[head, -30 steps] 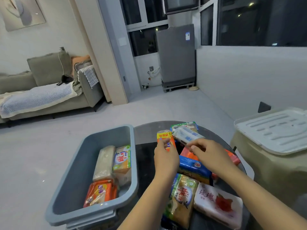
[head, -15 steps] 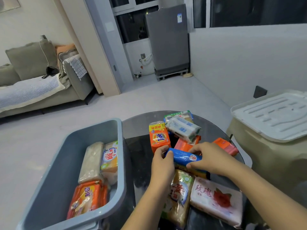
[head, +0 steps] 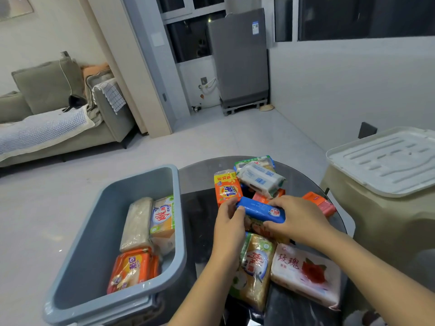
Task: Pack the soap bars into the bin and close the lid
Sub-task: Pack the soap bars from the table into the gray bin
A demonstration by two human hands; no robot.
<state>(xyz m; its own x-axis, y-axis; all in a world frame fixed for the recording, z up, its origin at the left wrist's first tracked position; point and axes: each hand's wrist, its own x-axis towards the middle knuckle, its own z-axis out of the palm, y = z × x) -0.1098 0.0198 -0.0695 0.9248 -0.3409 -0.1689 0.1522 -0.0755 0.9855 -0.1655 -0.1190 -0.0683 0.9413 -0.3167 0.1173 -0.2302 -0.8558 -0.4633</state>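
Head view — forward-down, close over table (head: 200, 180)

Both bare forearms are reaching in from the bottom edge, the left from about 6 o'clock, the right from about 4 o'clock, converging toward the centre. The left hand (head: 229, 225) is curling palm-inward, its fingertips (head: 240, 208) pressing the 9 o'clock end of the blue soap bar (head: 260, 210). The right hand (head: 299, 220) is arching over the bar's 3 o'clock end, fingers on top and thumb pinching underneath.
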